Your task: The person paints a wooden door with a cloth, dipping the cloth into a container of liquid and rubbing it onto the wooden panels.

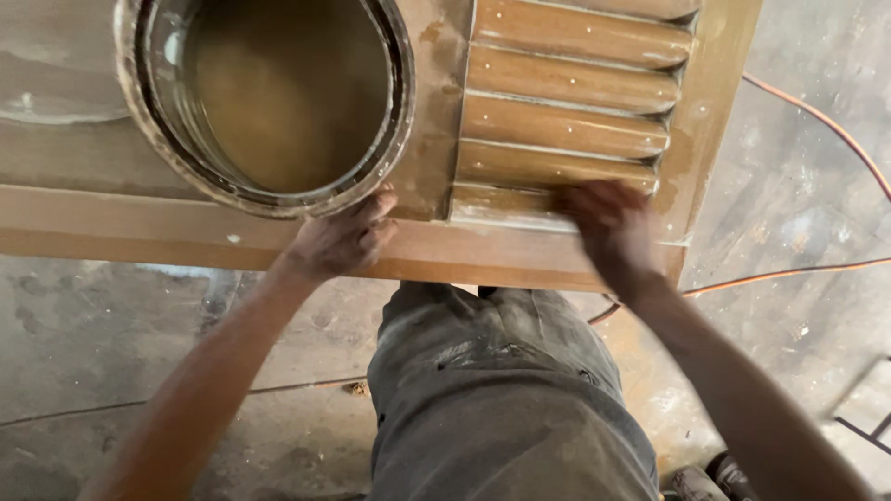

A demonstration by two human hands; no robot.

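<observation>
A brown wooden door panel [139, 218] lies flat in front of me, with a section of carved horizontal slats [566, 93] on its right part. A round metal tin [264, 93] of brownish liquid stands on the panel at upper left. My left hand [343, 239] rests on the panel's near rail, fingertips touching the tin's lower rim. My right hand [608, 227], blurred, presses on the lowest slats near the panel's right corner. Whether it holds anything under the palm is hidden.
Dusty concrete floor [111, 353] lies below the panel. An orange cable [817, 116] runs over the floor at right. My grey trousers [501, 390] fill the lower middle. A dark metal frame [863, 427] shows at the lower right edge.
</observation>
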